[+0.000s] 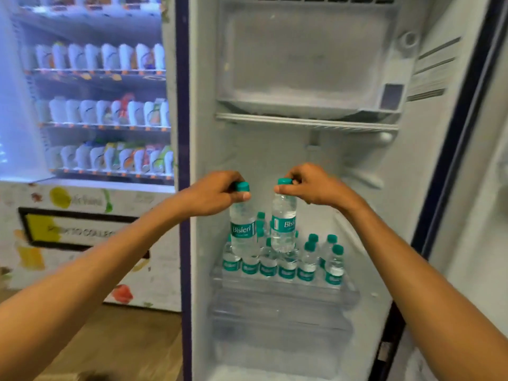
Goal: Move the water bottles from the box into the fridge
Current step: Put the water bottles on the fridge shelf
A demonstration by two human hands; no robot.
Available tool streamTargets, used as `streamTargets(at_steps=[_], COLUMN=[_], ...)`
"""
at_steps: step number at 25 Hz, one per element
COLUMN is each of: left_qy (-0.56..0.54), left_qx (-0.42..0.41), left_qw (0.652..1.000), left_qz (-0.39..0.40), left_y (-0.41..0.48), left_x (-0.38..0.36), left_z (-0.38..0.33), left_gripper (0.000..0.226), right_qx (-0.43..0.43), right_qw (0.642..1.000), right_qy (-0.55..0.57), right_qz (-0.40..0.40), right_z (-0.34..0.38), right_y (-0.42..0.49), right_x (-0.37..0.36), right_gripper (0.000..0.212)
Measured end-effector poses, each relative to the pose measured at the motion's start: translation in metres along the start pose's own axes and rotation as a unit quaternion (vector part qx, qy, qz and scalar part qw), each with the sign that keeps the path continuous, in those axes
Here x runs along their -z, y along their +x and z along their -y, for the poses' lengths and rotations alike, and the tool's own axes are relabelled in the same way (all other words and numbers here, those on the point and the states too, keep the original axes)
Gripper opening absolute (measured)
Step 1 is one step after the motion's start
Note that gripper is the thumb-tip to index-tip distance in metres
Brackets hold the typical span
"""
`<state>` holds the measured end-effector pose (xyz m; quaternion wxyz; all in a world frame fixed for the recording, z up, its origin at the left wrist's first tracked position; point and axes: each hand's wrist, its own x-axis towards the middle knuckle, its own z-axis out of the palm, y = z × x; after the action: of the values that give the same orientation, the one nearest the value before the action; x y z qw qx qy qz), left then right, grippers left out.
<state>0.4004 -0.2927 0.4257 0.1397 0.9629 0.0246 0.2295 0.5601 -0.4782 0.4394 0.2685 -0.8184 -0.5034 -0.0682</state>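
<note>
The fridge [209,105] stands open before me. My left hand [217,195] grips a clear water bottle [243,232] by its teal cap and neck. My right hand [310,188] holds a second water bottle [283,224] the same way. Both bottles hang upright, side by side, just above several standing bottles [306,266] with teal caps and labels on the clear fridge shelf [349,291]. The box is out of view.
A frosted freezer compartment [308,64] fills the fridge's top, with a wire shelf [305,122] under it. The fridge door [472,188] hangs open at right. A lit vending machine [96,111] with rows of pouches stands at left. Wooden floor [115,345] lies below.
</note>
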Motion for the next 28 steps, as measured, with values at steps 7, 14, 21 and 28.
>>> streamTargets(at_steps=[7,14,21,28], left_qy=[0.012,0.054,0.121,0.151], left_qx=[-0.009,-0.011,-0.013,-0.023], left_qw=[1.0,0.998,0.991,0.982], left_qz=[-0.025,0.018,0.051,0.114], left_y=[0.141,0.216,0.245,0.243], left_x=[-0.05,-0.139,-0.209,-0.266], left_z=[-0.032,-0.023,-0.009,0.005], left_gripper=[0.031,0.034,0.037,0.039], right_qx=[-0.136,-0.246,-0.311,-0.336], right_qw=[0.987,0.964,0.948,0.94], right_qy=[-0.059,-0.036,-0.034,-0.057], right_qz=[-0.064,-0.096,-0.056,-0.008], right_z=[-0.074,-0.157,-0.222,-0.246], right_y=[0.043,0.072,0.07,0.063], right_x=[0.042,0.006,-0.033,-0.07], right_gripper=[0.038,0.035,0.04,0.043])
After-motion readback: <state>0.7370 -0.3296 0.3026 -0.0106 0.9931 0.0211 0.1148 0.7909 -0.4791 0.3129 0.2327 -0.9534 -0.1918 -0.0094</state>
